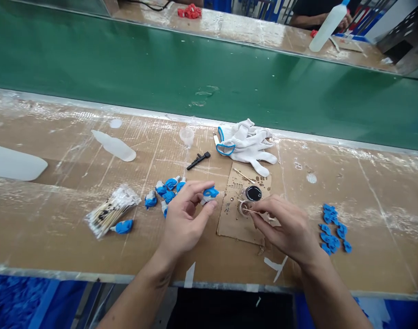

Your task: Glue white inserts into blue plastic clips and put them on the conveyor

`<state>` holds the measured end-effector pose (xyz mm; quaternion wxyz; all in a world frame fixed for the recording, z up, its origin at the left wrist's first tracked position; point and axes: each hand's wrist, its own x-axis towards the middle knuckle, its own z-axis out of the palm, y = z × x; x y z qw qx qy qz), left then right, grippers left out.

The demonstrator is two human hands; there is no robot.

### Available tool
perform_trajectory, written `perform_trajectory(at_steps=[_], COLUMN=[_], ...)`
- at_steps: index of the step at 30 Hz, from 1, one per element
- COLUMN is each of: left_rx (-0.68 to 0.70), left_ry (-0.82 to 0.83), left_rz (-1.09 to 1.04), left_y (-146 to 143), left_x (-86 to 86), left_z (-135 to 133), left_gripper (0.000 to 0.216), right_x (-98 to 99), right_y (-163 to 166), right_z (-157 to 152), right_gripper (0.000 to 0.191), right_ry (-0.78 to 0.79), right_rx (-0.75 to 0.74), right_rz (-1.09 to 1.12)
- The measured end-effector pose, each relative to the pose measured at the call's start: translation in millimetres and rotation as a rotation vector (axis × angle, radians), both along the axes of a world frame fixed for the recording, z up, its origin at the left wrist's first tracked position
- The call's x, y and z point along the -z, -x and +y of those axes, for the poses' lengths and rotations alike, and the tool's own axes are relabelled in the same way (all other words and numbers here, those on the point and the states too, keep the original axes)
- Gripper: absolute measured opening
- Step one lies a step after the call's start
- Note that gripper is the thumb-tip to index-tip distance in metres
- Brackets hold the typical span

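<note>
We start at the left, where a bag of cotton swabs (114, 208) and a loose group of blue-and-white parts (169, 196) lie on the surface (383, 192). The left hand (184, 224) pinches one raised part (209, 193) between thumb and fingers, just left of a cardboard sheet (241, 231). The right hand's (287, 221) fingers pinch a thin stick (251, 210), probably a swab, its end in a small clear cup (243, 209) beside a cup of dark liquid (253, 193). We judge one part under way; blue parts (330, 241) sit apart at right, and we cannot tell which are finished. Beyond the surface runs a green belt (126, 68); across it we see red parts (190, 11), a bottle (328, 28) and a co-worker's hand (346, 22).
</note>
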<state>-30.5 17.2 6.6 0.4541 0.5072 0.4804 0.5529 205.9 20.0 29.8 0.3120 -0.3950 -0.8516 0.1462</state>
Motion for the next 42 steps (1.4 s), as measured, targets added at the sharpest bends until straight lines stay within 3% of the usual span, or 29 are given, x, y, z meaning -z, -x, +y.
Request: perform_trajectory(at_steps=[3, 7, 12, 15, 21, 31, 38, 42], left_rx=[-0.012, 0.030, 0.052, 0.054, 0.065, 0.069, 0.079, 0.063], left_ry=[-0.032, -0.116, -0.208, -0.229, -0.260, -0.278, -0.261, -0.219], left_rz=[0.069, 0.235, 0.337, 0.333, 0.306, 0.306, 0.318, 0.301], left_y=[-4, -6, -8, -11, -13, -12, -12, -13], left_x=[1.6, 1.9, -0.7, -0.5, 0.4, -4.2, -5.0, -6.6], left_z=[-6, -10, -11, -12, -13, -13, -13, -14], left_gripper=[0.044, 0.029, 0.027, 0.028, 0.025, 0.021, 0.020, 0.020], right_x=[0.4, 0.0, -12.5, -23.1, -26.6, -18.0, -22.1, -24.7], right_y=[1, -4, -8, 4, 26, 23, 25, 4], right_z=[2, 0, -7, -7, -4, -5, -4, -12], right_gripper=[0.015, 0.017, 0.026, 0.028, 0.030, 0.034, 0.033, 0.031], right_ry=[-0.003, 0.072, 0.073, 0.004, 0.032, 0.106, 0.099, 0.037], right_rx=[-0.001, -0.013, 0.191, 0.189, 0.085, 0.039, 0.046, 0.132], right_rz=[0.005, 0.067, 0.469, 0.614, 0.629, 0.566, 0.563, 0.614])
